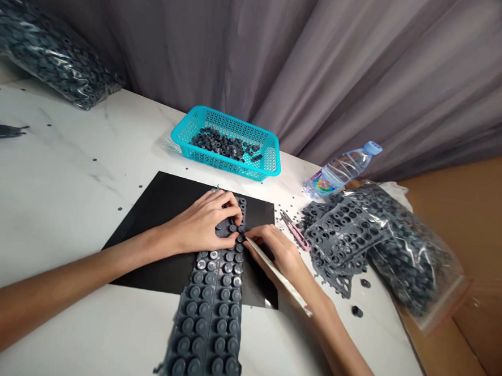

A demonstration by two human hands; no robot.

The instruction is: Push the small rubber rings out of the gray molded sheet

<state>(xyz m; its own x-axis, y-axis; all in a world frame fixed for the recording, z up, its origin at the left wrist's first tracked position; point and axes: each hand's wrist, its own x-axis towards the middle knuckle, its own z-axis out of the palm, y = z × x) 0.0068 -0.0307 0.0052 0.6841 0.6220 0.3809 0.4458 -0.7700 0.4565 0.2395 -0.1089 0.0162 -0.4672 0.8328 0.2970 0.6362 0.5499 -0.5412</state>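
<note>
A long dark-grey moulded rubber sheet [213,282] with rows of round button-like caps lies lengthwise before me, its far part over a black mat [146,227]. My left hand [210,219] rests on the sheet's far part, its fingers curled and gripping at the caps. Close beside it, my right hand [275,249] is closed around a slim, pale, tapered tool [283,282]. The tool's narrow tip points at a cap near the left fingertips; its exact kind I cannot make out. Fingers partly hide the caps between the hands.
Behind the mat stands a turquoise basket [224,163] with loose black rubber pieces. On the right are pink-handled snips [295,231], punched-out sheets [337,233], a water bottle [341,169] and a bag of dark parts [412,254]. Another full bag [50,51] lies back left.
</note>
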